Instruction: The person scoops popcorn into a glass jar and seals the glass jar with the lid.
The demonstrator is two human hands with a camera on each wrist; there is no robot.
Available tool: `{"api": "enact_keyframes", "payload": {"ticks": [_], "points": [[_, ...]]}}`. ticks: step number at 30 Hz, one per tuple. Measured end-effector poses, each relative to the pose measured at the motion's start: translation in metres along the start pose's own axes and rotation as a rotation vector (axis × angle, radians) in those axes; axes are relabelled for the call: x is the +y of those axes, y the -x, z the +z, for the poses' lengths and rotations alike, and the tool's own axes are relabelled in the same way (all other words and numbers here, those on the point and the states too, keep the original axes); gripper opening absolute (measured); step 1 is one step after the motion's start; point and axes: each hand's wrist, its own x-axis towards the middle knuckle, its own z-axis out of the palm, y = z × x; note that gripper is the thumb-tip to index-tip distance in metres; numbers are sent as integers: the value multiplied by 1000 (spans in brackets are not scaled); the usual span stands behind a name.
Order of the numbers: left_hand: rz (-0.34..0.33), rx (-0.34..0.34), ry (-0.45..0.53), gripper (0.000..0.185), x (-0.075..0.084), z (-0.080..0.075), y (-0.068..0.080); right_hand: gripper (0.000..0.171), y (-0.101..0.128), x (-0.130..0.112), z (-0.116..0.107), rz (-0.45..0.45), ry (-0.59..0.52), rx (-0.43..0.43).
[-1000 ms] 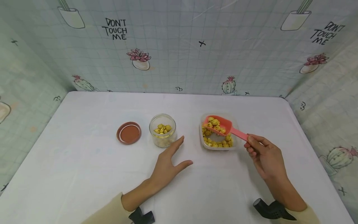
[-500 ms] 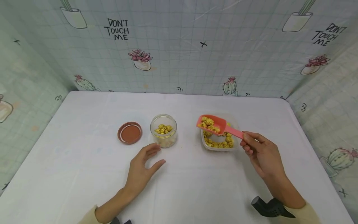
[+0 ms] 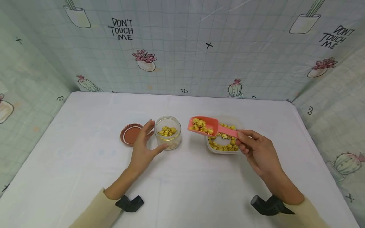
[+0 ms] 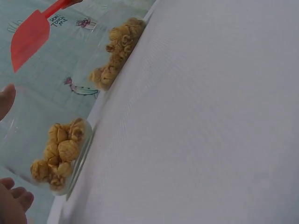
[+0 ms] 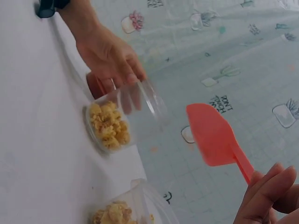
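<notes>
In the head view my right hand [image 3: 258, 152] pinches the handle end of a pink scoop [image 3: 212, 125]. Yellow popcorn [image 3: 199, 124] fills the scoop's bowl, which is raised between a clear jar and a plastic tub. The round clear jar [image 3: 172, 144] holds some popcorn at its bottom and has no lid on. My left hand [image 3: 142, 152] reaches around the jar's left side, thumb at the front and fingers spread at the far left. The left wrist view has a gap between these fingers [image 4: 18, 198] and the jar. Behind the scoop, the square tub [image 3: 225, 152] holds more popcorn.
A brown round lid [image 3: 130, 135] lies on the white table [image 3: 182, 190] left of the jar, partly behind my left hand. Patterned cloth [image 3: 182, 57] hangs at the back and both sides of the table.
The scoop with its popcorn has moved left, off the tub and toward the jar. My left hand has drawn back left from in front of the jar, then come up around its left side.
</notes>
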Motion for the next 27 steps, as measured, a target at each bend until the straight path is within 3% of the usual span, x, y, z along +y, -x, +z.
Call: {"api": "enact_keyframes", "payload": {"ticks": [4, 8, 18, 27], "points": [[-62, -72, -35, 94, -3, 4, -6, 20, -3, -2, 8, 19, 9, -17], [-92, -97, -36, 95, -7, 8, -8, 23, -8, -4, 17, 55, 13, -27], [-43, -84, 26, 88, -13, 11, -7, 37, -19, -10, 33, 43, 123, -65], [-38, -82, 1, 88, -14, 10, -7, 44, -27, -21, 46, 18, 275, -105]]}}
